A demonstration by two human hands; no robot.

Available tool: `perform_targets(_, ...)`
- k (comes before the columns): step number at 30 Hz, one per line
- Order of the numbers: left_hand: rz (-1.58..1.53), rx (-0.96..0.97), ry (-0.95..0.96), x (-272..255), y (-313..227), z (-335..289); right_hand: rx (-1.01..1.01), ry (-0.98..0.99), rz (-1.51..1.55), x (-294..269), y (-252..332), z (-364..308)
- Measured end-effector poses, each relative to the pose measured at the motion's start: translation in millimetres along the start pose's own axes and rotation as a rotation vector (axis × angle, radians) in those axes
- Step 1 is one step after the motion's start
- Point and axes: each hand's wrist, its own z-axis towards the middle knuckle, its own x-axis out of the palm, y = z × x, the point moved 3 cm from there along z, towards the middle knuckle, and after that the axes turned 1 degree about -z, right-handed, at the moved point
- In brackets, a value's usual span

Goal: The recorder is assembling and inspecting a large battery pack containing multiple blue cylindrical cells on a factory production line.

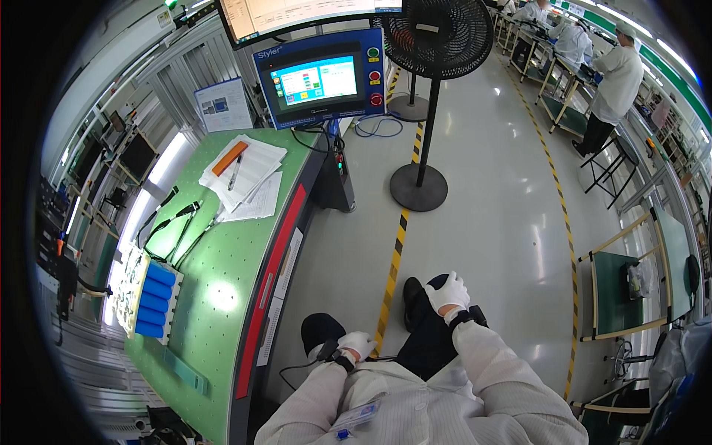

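I sit with both hands in white gloves on my dark trousers. My left hand [357,344] lies on my left thigh, fingers loosely laid and partly hard to make out, with nothing seen in it. Over my right knee rests my right hand [448,293], its fingers apart and empty. Each wrist wears a black strap with a small device, and a cable runs from the left one. Nearest on my left is a green perforated worktable [222,256]. On it sits a battery pack of blue cylindrical cells [154,300] in a pale holder, with black cables leading away.
Papers [256,174] with an orange strip [229,159] and a pen lie on the worktable. Behind it stand a control screen [317,80] and a monitor [311,16]. A black pedestal fan [426,141] stands ahead. At right are a green-shelved cart [619,293], a stool [619,157] and people in white coats.
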Motion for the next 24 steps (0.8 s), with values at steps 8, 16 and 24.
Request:
perform_targets(8,0.001,-0.009,-0.002,-0.1,-0.7,0.1,-0.005,-0.018,-0.009,4.3,-1.8,2.2)
perform_targets(16,0.010,-0.008,-0.002,-0.1,0.4,0.4,0.004,-0.004,-0.030,3.5,0.0,0.3)
perform_targets(24,0.000,0.024,-0.015,-1.2,-0.6,-1.4,-0.010,0.001,-0.019,-0.4,0.0,-0.4)
